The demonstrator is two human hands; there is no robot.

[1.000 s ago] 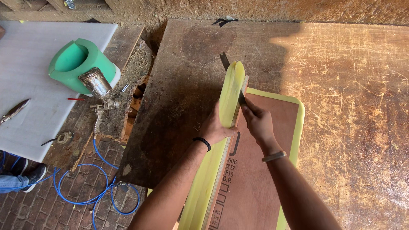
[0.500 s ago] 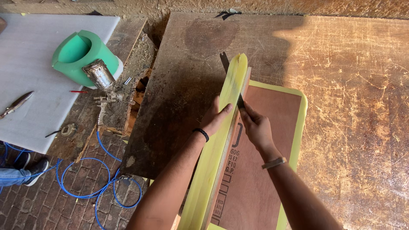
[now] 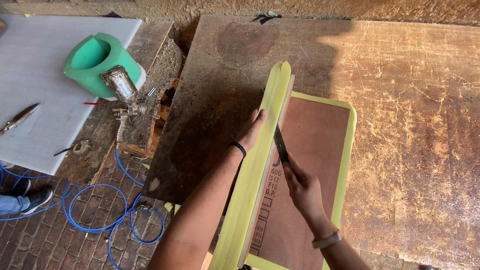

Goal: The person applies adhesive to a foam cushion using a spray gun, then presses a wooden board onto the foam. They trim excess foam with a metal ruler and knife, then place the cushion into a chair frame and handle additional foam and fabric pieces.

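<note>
Yellow foam is what we are working on: our left hand [image 3: 252, 131] is pressing flat, fingers spread, against the outer face of the yellow foam strip [image 3: 260, 165] that is folding up along the left edge of the plywood board [image 3: 310, 170], while our right hand [image 3: 302, 187] is closing fully around the handle of a knife [image 3: 280, 142], its dark blade lying against the strip's inner side where it meets the board. We are judging the foam as soft, light and springy, likely to buckle or tear under the blade unless it is backed by a flat palm close to the cut, so holding it broadly rather than pinching seems right. The board looks thin but stiff, with more yellow foam showing round its far and right edges, and it is lying near the front of the worn wooden bench [image 3: 400, 125], well in from the bench's right side. Off the bench's left edge, a spray gun [image 3: 122, 92] and a green foam ring [image 3: 97, 62] are resting by a white panel [image 3: 40, 85], with blue hose [image 3: 95, 210] coiling on the brick floor.
</note>
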